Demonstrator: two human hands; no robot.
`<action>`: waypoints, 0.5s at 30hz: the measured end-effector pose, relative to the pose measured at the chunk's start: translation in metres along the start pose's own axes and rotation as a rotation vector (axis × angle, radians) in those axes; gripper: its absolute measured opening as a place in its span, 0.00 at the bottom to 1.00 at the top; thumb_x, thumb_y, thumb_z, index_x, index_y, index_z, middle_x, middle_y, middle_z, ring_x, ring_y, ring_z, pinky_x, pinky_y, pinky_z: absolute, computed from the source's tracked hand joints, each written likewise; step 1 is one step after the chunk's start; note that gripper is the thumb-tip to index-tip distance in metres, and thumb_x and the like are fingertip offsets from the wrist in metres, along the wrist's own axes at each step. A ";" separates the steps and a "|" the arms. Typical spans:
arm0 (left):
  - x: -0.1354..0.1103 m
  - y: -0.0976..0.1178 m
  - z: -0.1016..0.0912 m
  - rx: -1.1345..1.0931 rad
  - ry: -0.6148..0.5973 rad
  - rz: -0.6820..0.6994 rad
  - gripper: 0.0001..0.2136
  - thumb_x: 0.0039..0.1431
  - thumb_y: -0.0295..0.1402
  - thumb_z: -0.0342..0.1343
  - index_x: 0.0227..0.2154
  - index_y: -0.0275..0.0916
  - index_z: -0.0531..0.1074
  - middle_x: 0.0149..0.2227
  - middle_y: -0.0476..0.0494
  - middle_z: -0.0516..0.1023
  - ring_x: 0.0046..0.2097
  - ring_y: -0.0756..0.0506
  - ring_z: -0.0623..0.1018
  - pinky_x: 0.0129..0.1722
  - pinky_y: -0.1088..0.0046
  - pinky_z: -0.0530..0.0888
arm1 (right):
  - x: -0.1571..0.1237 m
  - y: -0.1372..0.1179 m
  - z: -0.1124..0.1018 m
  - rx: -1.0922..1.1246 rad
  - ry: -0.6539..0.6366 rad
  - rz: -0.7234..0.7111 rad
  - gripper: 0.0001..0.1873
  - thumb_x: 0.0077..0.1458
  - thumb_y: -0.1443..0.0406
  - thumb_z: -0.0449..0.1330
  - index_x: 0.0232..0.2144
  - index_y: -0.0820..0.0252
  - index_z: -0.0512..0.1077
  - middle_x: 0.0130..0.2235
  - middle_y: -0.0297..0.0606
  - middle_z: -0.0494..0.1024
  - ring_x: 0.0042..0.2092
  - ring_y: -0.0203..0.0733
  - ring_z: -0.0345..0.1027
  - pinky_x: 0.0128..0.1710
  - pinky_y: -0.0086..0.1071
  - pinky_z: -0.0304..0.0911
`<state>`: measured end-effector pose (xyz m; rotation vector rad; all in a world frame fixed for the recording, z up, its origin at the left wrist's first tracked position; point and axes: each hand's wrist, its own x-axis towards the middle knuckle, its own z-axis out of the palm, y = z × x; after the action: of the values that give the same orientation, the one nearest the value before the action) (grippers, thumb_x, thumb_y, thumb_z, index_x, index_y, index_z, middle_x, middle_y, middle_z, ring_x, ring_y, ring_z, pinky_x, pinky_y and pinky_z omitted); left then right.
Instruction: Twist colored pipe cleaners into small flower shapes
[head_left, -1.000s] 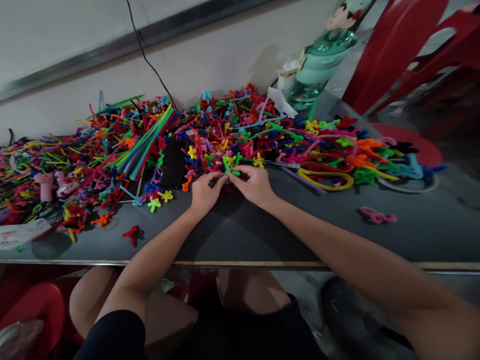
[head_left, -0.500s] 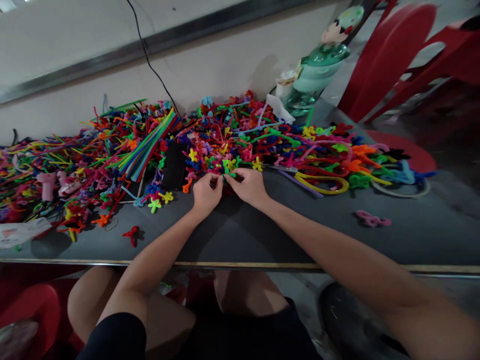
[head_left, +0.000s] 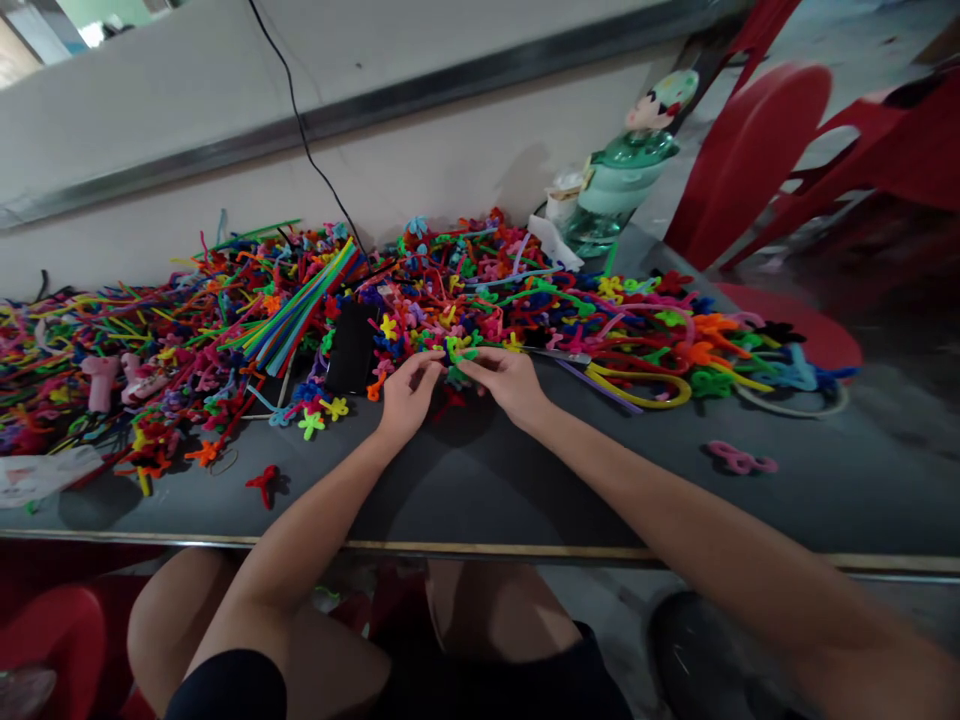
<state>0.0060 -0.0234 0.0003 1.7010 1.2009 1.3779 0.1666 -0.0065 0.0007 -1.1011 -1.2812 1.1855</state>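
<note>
My left hand (head_left: 406, 393) and my right hand (head_left: 512, 381) meet at the middle of a dark grey table (head_left: 525, 480). Both pinch a small green pipe-cleaner piece (head_left: 455, 358) between their fingertips, just in front of a big heap of coloured pipe-cleaner shapes (head_left: 480, 290). A red twisted piece (head_left: 450, 402) lies on the table under my hands. A black phone (head_left: 351, 346) lies just left of my left hand.
A bundle of straight pipe cleaners (head_left: 300, 305) slants left of the phone. Yellow-handled scissors (head_left: 637, 383) lie right of my right hand. A green bottle with a figure top (head_left: 622, 180) stands at the back. Red chairs (head_left: 787, 150) stand at the right. A pink piece (head_left: 739, 460) and a red piece (head_left: 264, 484) lie apart.
My hands stay together on the green piece and have barely shifted. The camera has tilted, so the whole scene sits slightly lower in view.
</note>
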 end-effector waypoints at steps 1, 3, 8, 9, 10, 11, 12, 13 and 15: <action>0.001 -0.001 -0.001 -0.012 -0.011 -0.012 0.14 0.59 0.42 0.54 0.42 0.38 0.75 0.34 0.44 0.80 0.36 0.49 0.77 0.37 0.73 0.73 | 0.001 -0.001 0.001 0.082 0.026 0.055 0.21 0.38 0.50 0.68 0.28 0.60 0.76 0.22 0.34 0.74 0.22 0.35 0.66 0.16 0.27 0.56; 0.001 -0.003 -0.002 -0.003 -0.050 -0.037 0.15 0.56 0.42 0.58 0.41 0.38 0.76 0.34 0.44 0.80 0.35 0.49 0.78 0.35 0.73 0.74 | 0.001 -0.004 0.004 0.174 0.040 0.115 0.21 0.34 0.51 0.70 0.27 0.60 0.74 0.21 0.33 0.73 0.23 0.35 0.66 0.15 0.26 0.55; 0.001 -0.004 -0.001 0.090 0.012 -0.068 0.10 0.55 0.39 0.58 0.30 0.37 0.77 0.31 0.45 0.80 0.32 0.49 0.77 0.32 0.74 0.73 | -0.003 -0.005 0.005 0.098 -0.056 0.134 0.21 0.34 0.53 0.71 0.28 0.61 0.75 0.19 0.31 0.72 0.18 0.31 0.61 0.14 0.25 0.52; 0.002 -0.004 -0.001 0.086 0.030 -0.075 0.10 0.56 0.39 0.57 0.29 0.37 0.77 0.31 0.45 0.80 0.32 0.49 0.77 0.32 0.74 0.73 | -0.003 -0.005 0.004 0.073 -0.072 0.130 0.22 0.34 0.53 0.70 0.29 0.61 0.76 0.18 0.31 0.72 0.17 0.30 0.59 0.14 0.25 0.51; 0.002 -0.005 0.000 0.064 0.035 -0.085 0.10 0.56 0.39 0.57 0.29 0.37 0.77 0.31 0.45 0.80 0.33 0.49 0.77 0.33 0.74 0.73 | -0.003 -0.005 0.003 0.060 -0.084 0.127 0.22 0.35 0.52 0.70 0.30 0.62 0.76 0.18 0.31 0.72 0.17 0.29 0.58 0.14 0.25 0.51; 0.003 -0.005 0.000 0.029 0.025 -0.099 0.11 0.56 0.40 0.57 0.30 0.37 0.77 0.31 0.45 0.80 0.33 0.49 0.77 0.33 0.74 0.74 | -0.003 -0.004 0.003 0.059 -0.089 0.126 0.22 0.36 0.52 0.70 0.31 0.62 0.76 0.19 0.32 0.73 0.18 0.30 0.59 0.14 0.25 0.52; 0.003 -0.006 -0.001 -0.015 0.001 -0.114 0.11 0.56 0.41 0.57 0.31 0.37 0.77 0.31 0.45 0.80 0.33 0.49 0.77 0.33 0.74 0.74 | -0.002 -0.005 0.002 0.071 -0.084 0.126 0.22 0.36 0.51 0.69 0.31 0.62 0.76 0.19 0.33 0.73 0.19 0.31 0.61 0.15 0.25 0.53; 0.003 -0.007 -0.001 -0.061 -0.029 -0.127 0.12 0.55 0.42 0.58 0.32 0.37 0.77 0.31 0.45 0.80 0.32 0.49 0.77 0.33 0.73 0.74 | -0.002 -0.005 0.002 0.087 -0.075 0.129 0.22 0.36 0.51 0.69 0.30 0.62 0.76 0.20 0.33 0.73 0.20 0.32 0.62 0.15 0.26 0.54; 0.003 -0.009 -0.001 -0.121 -0.073 -0.140 0.14 0.52 0.43 0.60 0.34 0.37 0.78 0.31 0.45 0.80 0.31 0.49 0.77 0.32 0.73 0.75 | -0.002 -0.005 0.002 0.107 -0.050 0.142 0.23 0.36 0.51 0.69 0.30 0.62 0.76 0.19 0.32 0.71 0.20 0.32 0.62 0.15 0.26 0.54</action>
<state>0.0030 -0.0170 -0.0057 1.5410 1.1494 1.2671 0.1652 -0.0087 0.0057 -1.1038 -1.1787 1.3789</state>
